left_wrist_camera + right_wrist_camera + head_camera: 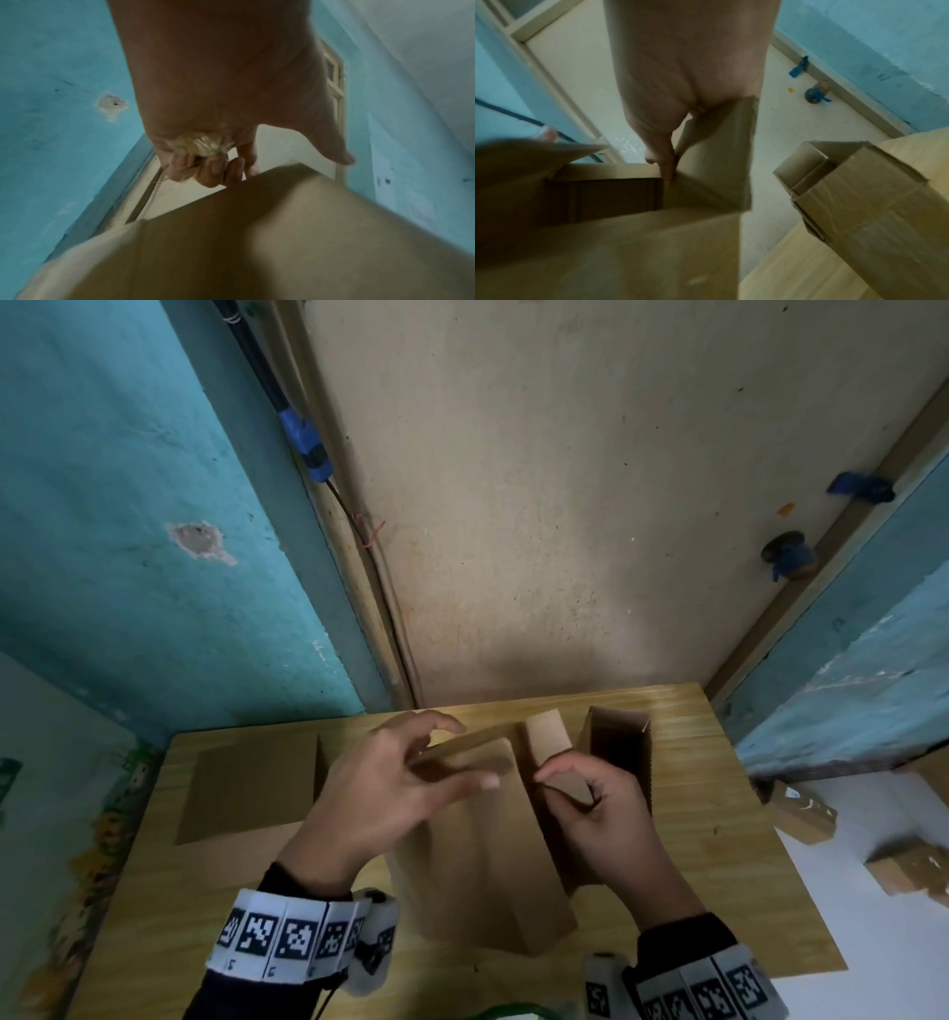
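A tall brown cardboard box (477, 865) stands upright in the middle of the wooden table (729, 839), its top flaps open. My left hand (462, 755) is at the top left, with thumb and forefinger on either side of the long flap (477, 742). In the left wrist view its other fingers curl round a crumpled clear plastic wad (200, 146) above the box (282, 233). My right hand (565, 783) grips the short right-hand flap (718, 152), with the thumb (664, 162) on its inner side beside the box's dark opening (603, 196).
A second open cardboard box (621, 752) stands just behind and right of my right hand. A flat cardboard sheet (246, 788) lies on the table's left part. Small cardboard blocks (801, 809) lie on a white surface to the right. Blue walls and a door close in behind.
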`<state>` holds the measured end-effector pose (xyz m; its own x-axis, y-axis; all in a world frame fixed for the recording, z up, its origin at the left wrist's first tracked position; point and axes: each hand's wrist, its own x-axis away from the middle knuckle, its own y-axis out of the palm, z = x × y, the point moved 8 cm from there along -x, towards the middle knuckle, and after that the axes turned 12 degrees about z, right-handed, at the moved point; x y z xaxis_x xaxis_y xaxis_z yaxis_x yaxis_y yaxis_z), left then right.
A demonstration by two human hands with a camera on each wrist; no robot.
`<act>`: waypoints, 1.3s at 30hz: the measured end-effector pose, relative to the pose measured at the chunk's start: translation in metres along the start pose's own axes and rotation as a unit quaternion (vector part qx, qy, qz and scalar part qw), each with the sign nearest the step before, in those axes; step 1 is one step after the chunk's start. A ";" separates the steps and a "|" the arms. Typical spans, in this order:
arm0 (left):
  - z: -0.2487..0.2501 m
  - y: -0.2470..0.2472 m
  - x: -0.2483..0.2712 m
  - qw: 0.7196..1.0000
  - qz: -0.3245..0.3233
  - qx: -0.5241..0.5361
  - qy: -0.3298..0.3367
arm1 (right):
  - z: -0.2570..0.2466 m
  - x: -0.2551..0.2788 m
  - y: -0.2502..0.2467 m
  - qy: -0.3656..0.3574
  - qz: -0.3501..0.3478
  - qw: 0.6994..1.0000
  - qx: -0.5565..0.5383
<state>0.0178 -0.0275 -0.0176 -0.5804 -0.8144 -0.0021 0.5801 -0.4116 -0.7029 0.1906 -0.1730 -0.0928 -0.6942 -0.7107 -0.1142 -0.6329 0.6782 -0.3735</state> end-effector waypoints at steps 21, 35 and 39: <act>0.017 0.040 -0.005 0.934 -0.066 -0.349 0.041 | -0.047 0.013 0.049 -0.240 -0.005 0.920 0.309; -0.023 0.021 -0.007 0.983 0.027 -0.144 -0.109 | -0.043 -0.004 0.021 -0.103 0.139 0.886 0.429; -0.031 0.021 -0.011 0.984 0.043 -0.127 -0.117 | -0.016 -0.001 0.031 0.056 0.089 0.916 0.386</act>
<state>0.0180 -0.0144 -0.0544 -0.3707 -0.9259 0.0730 0.4422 -0.2451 -0.8628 0.1663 -0.1483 -0.0896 -0.8211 -0.5483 -0.1586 -0.1041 0.4170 -0.9030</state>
